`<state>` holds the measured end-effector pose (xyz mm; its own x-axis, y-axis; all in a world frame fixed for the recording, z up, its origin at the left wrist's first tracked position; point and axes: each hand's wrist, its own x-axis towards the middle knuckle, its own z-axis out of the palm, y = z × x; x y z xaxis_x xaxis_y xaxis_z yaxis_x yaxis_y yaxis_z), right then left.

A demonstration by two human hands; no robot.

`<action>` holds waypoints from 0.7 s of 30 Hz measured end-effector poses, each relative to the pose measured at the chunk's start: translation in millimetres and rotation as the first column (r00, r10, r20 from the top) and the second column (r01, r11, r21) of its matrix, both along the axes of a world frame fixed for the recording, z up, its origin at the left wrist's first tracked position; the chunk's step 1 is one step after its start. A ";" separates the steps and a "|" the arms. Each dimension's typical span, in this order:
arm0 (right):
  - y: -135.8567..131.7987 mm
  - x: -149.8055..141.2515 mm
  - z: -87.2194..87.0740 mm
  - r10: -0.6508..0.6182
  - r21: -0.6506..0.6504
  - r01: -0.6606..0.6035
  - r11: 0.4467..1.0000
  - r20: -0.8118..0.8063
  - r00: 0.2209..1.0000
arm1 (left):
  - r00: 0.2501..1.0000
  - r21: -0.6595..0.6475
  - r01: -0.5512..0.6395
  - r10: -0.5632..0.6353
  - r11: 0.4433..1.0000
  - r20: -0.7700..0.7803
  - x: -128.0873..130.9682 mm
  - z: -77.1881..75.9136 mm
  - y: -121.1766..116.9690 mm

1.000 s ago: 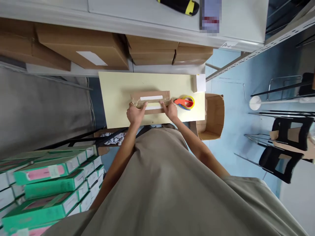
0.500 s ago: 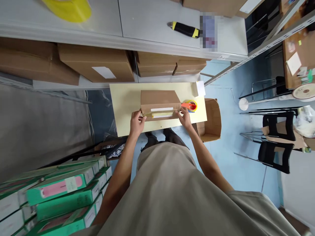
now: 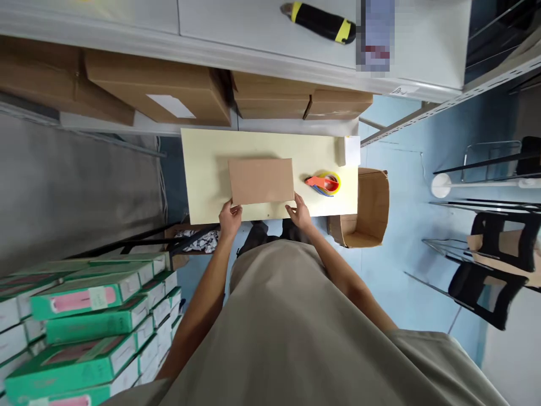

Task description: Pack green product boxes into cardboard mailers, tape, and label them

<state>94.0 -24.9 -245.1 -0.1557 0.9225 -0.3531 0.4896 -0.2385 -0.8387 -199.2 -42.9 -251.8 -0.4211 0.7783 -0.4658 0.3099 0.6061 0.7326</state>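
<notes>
A plain brown cardboard box (image 3: 261, 181) lies on the pale yellow tabletop (image 3: 205, 169), a smooth face turned up. At its near left corner my left hand (image 3: 230, 219) has its fingertips closed on the edge. My right hand (image 3: 300, 214) is at the near right corner, fingers along the side and thumb in front of the near edge. To the right of the box sits an orange tape dispenser (image 3: 322, 182) with a yellow roll, apart from both hands. The underside of the box is hidden.
A white box (image 3: 351, 150) stands at the table's far right corner. An open carton (image 3: 372, 211) is on the floor to the right. The grey shelf (image 3: 245, 45) above holds a black-and-yellow cutter (image 3: 323, 22). Green cartons (image 3: 84, 327) are stacked at lower left.
The box has been turned, so the side with white strips and tape no longer shows and a plain face is up. Both hands stay at its near corners. The view has shifted.
</notes>
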 end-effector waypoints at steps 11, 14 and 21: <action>-56.5 87.0 24.3 0.472 -0.156 -0.472 0.868 -0.041 0.881 | 0.960 -0.285 -0.238 0.180 0.929 -0.214 62.9 45.4 -96.3; -31.0 76.6 17.4 0.475 -0.161 -0.482 0.861 -0.084 0.876 | 0.945 -0.256 -0.262 0.193 0.931 -0.263 59.3 39.5 -65.7; 50.6 50.2 -1.8 0.384 0.011 -0.384 0.923 0.027 0.923 | 0.941 -0.124 -0.197 0.152 0.972 -0.301 19.6 11.2 38.9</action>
